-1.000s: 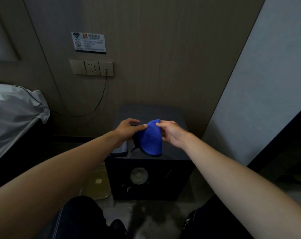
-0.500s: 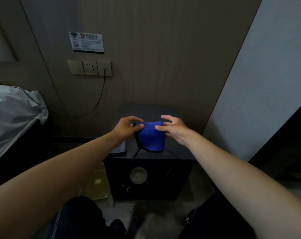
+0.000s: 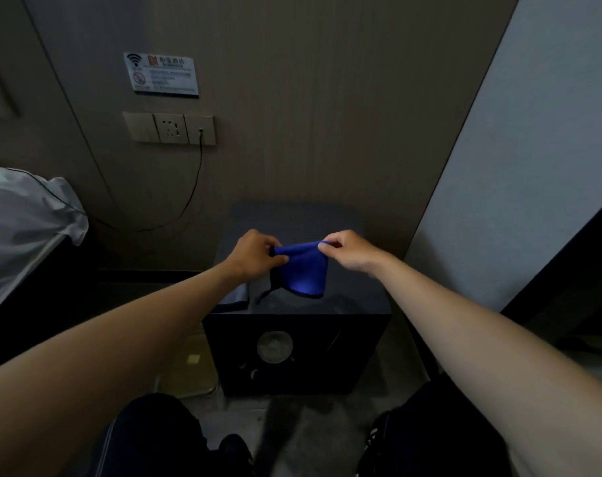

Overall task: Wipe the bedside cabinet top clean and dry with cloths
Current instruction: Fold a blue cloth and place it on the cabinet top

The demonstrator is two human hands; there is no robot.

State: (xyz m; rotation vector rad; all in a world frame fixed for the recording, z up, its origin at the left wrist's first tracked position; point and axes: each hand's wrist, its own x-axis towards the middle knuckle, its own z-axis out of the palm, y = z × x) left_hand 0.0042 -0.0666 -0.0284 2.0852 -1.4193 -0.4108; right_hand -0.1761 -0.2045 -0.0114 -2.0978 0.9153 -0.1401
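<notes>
A blue cloth hangs above the dark bedside cabinet top, held by its upper edge. My left hand pinches the cloth's left corner and my right hand pinches its right corner. The cloth sags between them, its lower edge just above the cabinet top. A grey cloth lies on the cabinet's left front corner, partly hidden by my left forearm.
The cabinet front has a round handle. A bed with white sheets stands at the left. A wall socket panel with a hanging cable is above. A pale wall closes the right side.
My hands have pulled apart, stretching the blue cloth's top edge wider between them. The cloth has spread from a bunched shape into a flatter hanging sheet.
</notes>
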